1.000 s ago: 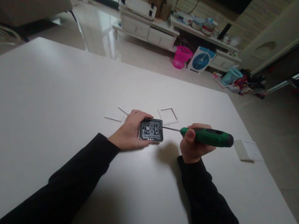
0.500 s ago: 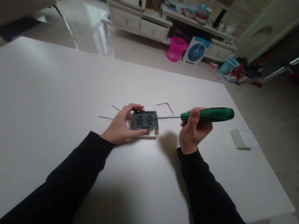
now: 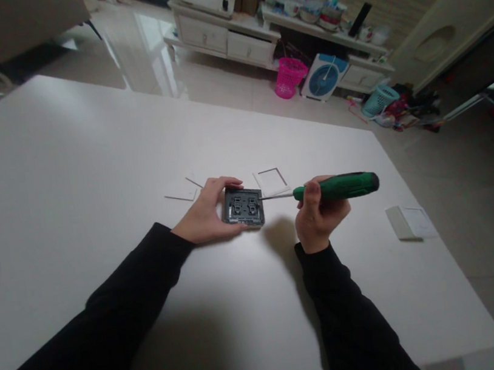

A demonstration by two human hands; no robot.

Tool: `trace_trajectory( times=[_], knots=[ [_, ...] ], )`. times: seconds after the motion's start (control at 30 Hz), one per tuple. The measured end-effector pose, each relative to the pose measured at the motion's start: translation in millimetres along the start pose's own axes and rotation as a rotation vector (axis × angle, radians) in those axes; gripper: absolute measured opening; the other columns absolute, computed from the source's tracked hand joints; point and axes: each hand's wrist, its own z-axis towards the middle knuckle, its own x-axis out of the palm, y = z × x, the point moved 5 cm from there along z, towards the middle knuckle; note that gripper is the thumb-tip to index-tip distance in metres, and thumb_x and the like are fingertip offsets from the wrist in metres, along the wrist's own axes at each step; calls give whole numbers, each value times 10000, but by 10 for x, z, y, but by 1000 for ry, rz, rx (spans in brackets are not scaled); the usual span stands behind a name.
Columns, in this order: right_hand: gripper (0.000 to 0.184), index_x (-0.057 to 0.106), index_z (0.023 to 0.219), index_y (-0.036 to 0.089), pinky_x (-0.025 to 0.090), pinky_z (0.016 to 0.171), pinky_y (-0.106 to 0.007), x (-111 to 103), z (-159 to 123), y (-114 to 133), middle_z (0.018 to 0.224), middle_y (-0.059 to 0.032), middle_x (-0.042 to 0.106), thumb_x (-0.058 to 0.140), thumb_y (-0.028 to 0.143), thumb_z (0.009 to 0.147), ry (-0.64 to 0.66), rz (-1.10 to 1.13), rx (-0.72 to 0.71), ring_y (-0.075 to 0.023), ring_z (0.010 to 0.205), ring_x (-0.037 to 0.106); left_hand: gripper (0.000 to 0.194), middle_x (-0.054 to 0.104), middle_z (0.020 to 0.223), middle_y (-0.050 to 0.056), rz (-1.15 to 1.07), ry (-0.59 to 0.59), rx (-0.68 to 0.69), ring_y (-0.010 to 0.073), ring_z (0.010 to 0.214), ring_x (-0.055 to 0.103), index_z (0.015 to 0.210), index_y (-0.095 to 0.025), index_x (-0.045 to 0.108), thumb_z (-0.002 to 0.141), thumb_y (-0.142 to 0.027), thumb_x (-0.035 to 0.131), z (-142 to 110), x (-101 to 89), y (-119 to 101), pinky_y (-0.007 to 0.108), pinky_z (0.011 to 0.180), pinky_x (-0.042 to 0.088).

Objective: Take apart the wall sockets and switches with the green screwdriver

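My left hand (image 3: 207,213) grips a dark grey wall switch module (image 3: 243,208) by its left side, thumb along the near edge and fingers along the far edge. Two raised mechanisms show on its upward face. My right hand (image 3: 320,214) is wrapped round the green handle of a screwdriver (image 3: 343,187). The metal shaft points left, and its tip meets the right edge of the module; whether it sits in a gap I cannot tell. A thin white square frame (image 3: 273,180) lies just beyond the shaft.
White flat pieces (image 3: 182,195) lie left of my left hand. Near the right edge of the white table (image 3: 86,152) rest a beige panel and a white one (image 3: 404,224). On the floor beyond are a pink basket (image 3: 289,77) and a blue-and-white fan (image 3: 324,78).
The grey module's face has tilted, and the white rim that showed along its near side is now mostly covered. The screwdriver has shifted slightly left. The camera view has moved a little.
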Motion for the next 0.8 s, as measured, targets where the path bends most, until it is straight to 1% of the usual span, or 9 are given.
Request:
trace_trajectory(
  times=[0.2, 0.3, 0.4, 0.47, 0.6, 0.7, 0.8],
  knots=[
    [310, 621, 745, 202, 405, 393, -233, -9, -28, -16, 555, 53, 537, 737, 446, 898, 53, 6, -50, -102, 416, 529, 834, 552, 1356, 120, 10, 3, -1, 351, 1308, 576, 1381, -283, 531, 643, -251, 919, 3, 6, -21, 611, 1153, 488],
    [329, 613, 727, 205, 439, 416, -248, -11, -36, -14, 585, 36, 570, 721, 462, 900, 82, -62, -75, -113, 452, 560, 838, 562, 1340, 112, 43, 0, 2, 349, 1295, 576, 1375, -285, 531, 630, -236, 911, 8, -1, -53, 616, 1170, 465],
    [355, 608, 711, 206, 466, 439, -260, -12, -36, 8, 617, 15, 609, 699, 488, 905, 83, -128, -113, -121, 486, 590, 825, 576, 1313, 102, 101, 9, 12, 346, 1272, 580, 1359, -276, 538, 618, -231, 899, 17, -6, -93, 613, 1173, 461],
    [341, 616, 713, 204, 472, 448, -262, -8, -35, 27, 623, 11, 623, 699, 471, 907, 83, -135, -145, -120, 491, 595, 817, 576, 1313, 103, 118, 17, 13, 343, 1265, 586, 1353, -263, 536, 615, -225, 885, 21, -7, -111, 608, 1170, 466],
    [292, 622, 709, 201, 468, 445, -246, -3, -41, 43, 629, 17, 639, 728, 396, 898, 93, -79, -202, -110, 483, 594, 802, 575, 1364, 128, 62, 45, 3, 342, 1282, 597, 1365, -244, 519, 641, -224, 864, 24, 6, -117, 603, 1167, 467],
    [269, 630, 735, 198, 454, 422, -240, -17, -42, 19, 621, 28, 628, 734, 390, 893, 82, -70, -191, -107, 458, 581, 806, 578, 1390, 141, 32, 63, 0, 347, 1305, 594, 1378, -240, 508, 655, -229, 864, 21, 19, -105, 605, 1171, 459],
    [264, 631, 725, 197, 467, 431, -240, -21, -45, 16, 618, 26, 628, 737, 374, 889, 99, -81, -209, -114, 472, 599, 822, 584, 1400, 142, 6, 68, -14, 352, 1323, 587, 1393, -246, 502, 658, -232, 870, 17, 28, -83, 606, 1171, 459]
  ],
)
